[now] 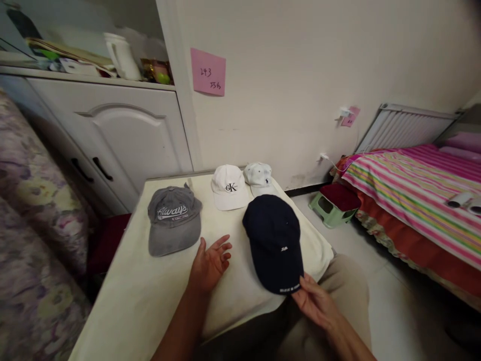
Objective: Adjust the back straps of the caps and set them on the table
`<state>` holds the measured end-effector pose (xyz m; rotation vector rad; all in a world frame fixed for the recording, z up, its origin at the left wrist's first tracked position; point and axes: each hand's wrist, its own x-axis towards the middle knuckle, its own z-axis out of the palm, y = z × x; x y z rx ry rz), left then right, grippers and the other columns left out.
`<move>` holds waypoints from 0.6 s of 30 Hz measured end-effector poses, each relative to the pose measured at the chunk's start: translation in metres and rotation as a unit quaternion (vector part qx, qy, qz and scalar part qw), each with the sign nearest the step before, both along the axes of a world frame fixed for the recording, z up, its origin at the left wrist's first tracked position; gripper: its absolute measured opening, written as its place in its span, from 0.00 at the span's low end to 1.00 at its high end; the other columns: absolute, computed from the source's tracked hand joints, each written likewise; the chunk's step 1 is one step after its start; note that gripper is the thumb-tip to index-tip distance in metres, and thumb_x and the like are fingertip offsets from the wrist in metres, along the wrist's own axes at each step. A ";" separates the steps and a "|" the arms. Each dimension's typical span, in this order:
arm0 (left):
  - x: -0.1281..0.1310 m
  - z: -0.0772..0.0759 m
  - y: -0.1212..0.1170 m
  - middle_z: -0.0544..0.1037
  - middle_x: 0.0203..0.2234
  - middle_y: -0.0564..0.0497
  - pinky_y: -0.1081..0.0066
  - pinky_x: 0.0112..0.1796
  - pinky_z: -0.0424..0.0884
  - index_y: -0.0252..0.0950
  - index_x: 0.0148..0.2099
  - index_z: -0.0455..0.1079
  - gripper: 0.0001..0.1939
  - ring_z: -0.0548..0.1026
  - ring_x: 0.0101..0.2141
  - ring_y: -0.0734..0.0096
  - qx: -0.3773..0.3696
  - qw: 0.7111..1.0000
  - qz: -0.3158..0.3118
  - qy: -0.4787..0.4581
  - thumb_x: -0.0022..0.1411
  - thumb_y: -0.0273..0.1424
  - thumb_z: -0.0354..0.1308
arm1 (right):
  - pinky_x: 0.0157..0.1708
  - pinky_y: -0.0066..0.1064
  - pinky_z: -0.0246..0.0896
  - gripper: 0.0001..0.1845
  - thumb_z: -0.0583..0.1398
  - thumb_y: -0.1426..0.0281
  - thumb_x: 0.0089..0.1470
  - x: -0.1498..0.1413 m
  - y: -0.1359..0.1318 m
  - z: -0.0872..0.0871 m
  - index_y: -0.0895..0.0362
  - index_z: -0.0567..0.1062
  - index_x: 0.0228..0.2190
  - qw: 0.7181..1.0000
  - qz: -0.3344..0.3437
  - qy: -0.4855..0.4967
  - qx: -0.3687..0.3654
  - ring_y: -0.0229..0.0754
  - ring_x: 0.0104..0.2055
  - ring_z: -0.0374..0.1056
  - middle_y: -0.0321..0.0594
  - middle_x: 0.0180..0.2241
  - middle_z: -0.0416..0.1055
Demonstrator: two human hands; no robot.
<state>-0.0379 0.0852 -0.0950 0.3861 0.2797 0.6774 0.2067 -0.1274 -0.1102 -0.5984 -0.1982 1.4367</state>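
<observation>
In the head view, I am pinching the corner of the brim of the navy cap (272, 225) with my right hand (315, 301), the thumb lying on top and the fingers sitting underneath. The cap is sitting at the right side of the table, crown up and brim pointing back toward me; whether its crown is resting on the pale yellow cloth (150, 301) or hanging just above it, I cannot tell. My left hand (212, 265) is holding nothing: it is lying open, palm up and fingers loosely curled, between the navy cap and the grey cap (175, 233). I judge that pinching only one corner is leaving the soft crown free to sag or twist, so a light grip is serving me better than a hard squeeze, which could be creasing the brim. Bringing the open left hand under the other side of the brim or crown would be steadying it and sharing the weight. The white cap (227, 183) and the pale cap (257, 175) are sitting side by side near the wall, just beyond the navy one, so swinging its crown forward would be risking a knock; moving slowly and level is looking safer.
</observation>
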 end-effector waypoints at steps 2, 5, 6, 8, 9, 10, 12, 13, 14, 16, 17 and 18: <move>0.000 0.002 0.000 0.82 0.35 0.38 0.70 0.28 0.79 0.26 0.53 0.71 0.29 0.82 0.29 0.64 0.001 1.000 0.012 0.013 0.73 0.46 0.41 | 0.52 0.31 0.69 0.18 0.69 0.76 0.49 0.027 0.004 0.004 0.55 0.79 0.43 0.999 -0.037 -0.029 -0.013 0.41 0.47 0.76 0.42 0.46 0.80; 0.000 0.003 -0.001 0.82 0.34 0.39 0.70 0.26 0.79 0.26 0.52 0.72 0.27 0.82 0.28 0.64 -0.005 0.999 0.021 0.026 0.73 0.44 0.42 | 0.51 0.33 0.71 0.18 0.69 0.76 0.48 0.062 0.012 0.008 0.56 0.79 0.43 0.994 -0.074 -0.079 -0.030 0.43 0.47 0.77 0.44 0.46 0.80; 0.000 0.003 0.000 0.82 0.34 0.39 0.70 0.26 0.79 0.27 0.52 0.72 0.26 0.82 0.28 0.63 -0.006 0.999 0.023 0.027 0.73 0.43 0.43 | 0.52 0.34 0.71 0.17 0.69 0.76 0.48 0.071 0.015 0.008 0.56 0.78 0.43 0.991 -0.081 -0.100 -0.036 0.44 0.48 0.76 0.45 0.46 0.80; 0.000 0.002 0.001 0.82 0.34 0.38 0.69 0.26 0.79 0.27 0.52 0.72 0.25 0.82 0.28 0.63 -0.008 0.999 0.025 0.028 0.73 0.42 0.44 | 0.52 0.36 0.70 0.17 0.69 0.74 0.48 0.086 0.020 0.008 0.57 0.78 0.42 0.985 -0.097 -0.136 -0.047 0.46 0.50 0.75 0.46 0.47 0.79; 0.000 0.002 0.001 0.82 0.35 0.38 0.69 0.27 0.79 0.27 0.52 0.72 0.25 0.82 0.28 0.63 -0.007 0.999 0.026 0.027 0.73 0.42 0.44 | 0.53 0.37 0.70 0.17 0.69 0.74 0.48 0.092 0.023 0.007 0.58 0.78 0.42 0.982 -0.103 -0.147 -0.051 0.47 0.50 0.75 0.47 0.46 0.79; 0.000 0.002 0.001 0.82 0.35 0.38 0.69 0.27 0.79 0.26 0.52 0.72 0.25 0.82 0.28 0.63 -0.006 0.999 0.026 0.027 0.73 0.42 0.44 | 0.53 0.36 0.70 0.17 0.70 0.73 0.47 0.097 0.025 0.007 0.58 0.79 0.41 0.981 -0.107 -0.152 -0.054 0.47 0.50 0.75 0.47 0.46 0.80; 0.001 0.001 0.002 0.82 0.34 0.39 0.70 0.27 0.79 0.26 0.51 0.72 0.24 0.82 0.29 0.64 -0.003 0.999 0.025 0.027 0.74 0.41 0.43 | 0.52 0.35 0.70 0.17 0.70 0.74 0.46 0.106 0.029 0.006 0.59 0.79 0.40 0.982 -0.108 -0.148 -0.055 0.46 0.49 0.76 0.46 0.44 0.80; 0.001 0.001 0.002 0.82 0.34 0.39 0.70 0.27 0.79 0.26 0.51 0.73 0.24 0.82 0.29 0.64 -0.001 0.999 0.025 0.027 0.74 0.41 0.43 | 0.52 0.34 0.70 0.17 0.70 0.75 0.45 0.110 0.030 0.006 0.59 0.79 0.40 0.983 -0.107 -0.143 -0.054 0.45 0.47 0.76 0.46 0.43 0.81; 0.001 0.001 0.003 0.82 0.34 0.39 0.70 0.27 0.79 0.27 0.51 0.73 0.24 0.82 0.29 0.64 0.000 0.999 0.025 0.029 0.74 0.41 0.43 | 0.51 0.33 0.71 0.17 0.70 0.76 0.45 0.113 0.031 0.007 0.59 0.79 0.40 0.984 -0.104 -0.138 -0.053 0.44 0.46 0.77 0.45 0.43 0.81; 0.001 0.002 0.003 0.82 0.34 0.39 0.70 0.28 0.80 0.27 0.51 0.73 0.24 0.82 0.29 0.64 0.003 0.999 0.026 0.035 0.74 0.40 0.43 | 0.50 0.33 0.72 0.18 0.70 0.77 0.44 0.118 0.030 0.008 0.59 0.78 0.41 0.985 -0.092 -0.133 -0.055 0.43 0.45 0.77 0.44 0.43 0.81; 0.001 0.002 0.002 0.82 0.34 0.40 0.70 0.28 0.80 0.27 0.51 0.73 0.23 0.82 0.29 0.64 0.004 0.999 0.027 0.040 0.74 0.40 0.43 | 0.50 0.33 0.72 0.19 0.70 0.77 0.44 0.120 0.029 0.009 0.59 0.78 0.41 0.986 -0.085 -0.133 -0.058 0.43 0.45 0.77 0.45 0.43 0.81; 0.001 0.003 0.002 0.82 0.34 0.40 0.70 0.28 0.80 0.27 0.51 0.73 0.23 0.82 0.28 0.65 0.004 0.999 0.028 0.045 0.74 0.39 0.43 | 0.49 0.34 0.73 0.19 0.70 0.77 0.44 0.121 0.028 0.010 0.60 0.78 0.41 0.986 -0.078 -0.135 -0.062 0.44 0.45 0.78 0.45 0.43 0.81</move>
